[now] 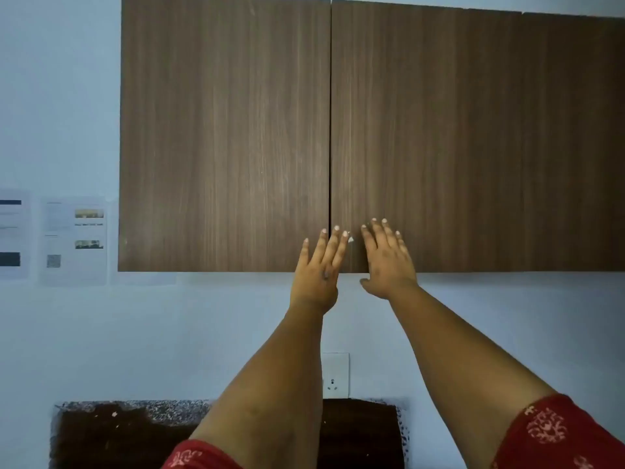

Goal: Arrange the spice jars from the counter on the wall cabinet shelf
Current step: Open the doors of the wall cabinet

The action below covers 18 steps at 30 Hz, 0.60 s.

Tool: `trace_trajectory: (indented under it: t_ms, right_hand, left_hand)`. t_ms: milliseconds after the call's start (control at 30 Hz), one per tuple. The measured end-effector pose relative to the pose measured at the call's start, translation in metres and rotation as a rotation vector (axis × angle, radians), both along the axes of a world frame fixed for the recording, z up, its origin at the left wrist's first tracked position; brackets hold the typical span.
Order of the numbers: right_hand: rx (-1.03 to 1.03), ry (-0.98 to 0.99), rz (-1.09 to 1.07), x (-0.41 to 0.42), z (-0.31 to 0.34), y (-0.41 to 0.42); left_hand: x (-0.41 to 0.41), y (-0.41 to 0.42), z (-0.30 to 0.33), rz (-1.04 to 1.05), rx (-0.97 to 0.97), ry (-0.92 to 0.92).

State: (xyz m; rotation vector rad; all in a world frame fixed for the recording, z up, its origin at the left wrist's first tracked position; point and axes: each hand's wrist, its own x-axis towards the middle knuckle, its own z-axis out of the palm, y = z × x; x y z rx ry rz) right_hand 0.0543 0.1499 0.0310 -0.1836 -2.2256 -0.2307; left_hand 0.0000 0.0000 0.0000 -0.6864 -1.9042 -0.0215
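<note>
A brown wood-grain wall cabinet (pixel 223 130) fills the upper view, and both its doors are closed. My left hand (pixel 319 269) lies flat with fingers spread at the bottom corner of the left door, across the centre seam. My right hand (pixel 385 258) rests flat on the bottom corner of the right door (pixel 473 137), its thumb under the lower edge. Neither hand holds anything. No spice jars are in view, and the shelf is hidden behind the doors.
A dark counter (pixel 111 434) with a speckled rim lies at the bottom, partly hidden by my forearms. A white wall socket (pixel 335 375) sits between my arms. Printed papers (pixel 74 240) are stuck on the pale wall at left.
</note>
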Motion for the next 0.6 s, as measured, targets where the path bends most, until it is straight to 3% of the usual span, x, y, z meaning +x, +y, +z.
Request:
trace_trajectory:
  t_ms: [133,367,600]
  right_hand:
    - [0.064,-0.026,-0.029,-0.015,-0.009,0.015]
    - [0.096,-0.066,-0.095,-0.039,-0.008,0.039]
    - [0.165,-0.070,-0.123,-0.038,-0.015,0.049]
  left_hand:
    - [-0.010,0.026,0.000,0.084,-0.081,0.037]
    - [-0.035,0.057,0.022,0.178,-0.233,0.265]
    - [-0.032,0.072,0.020,0.218,-0.179,0.155]
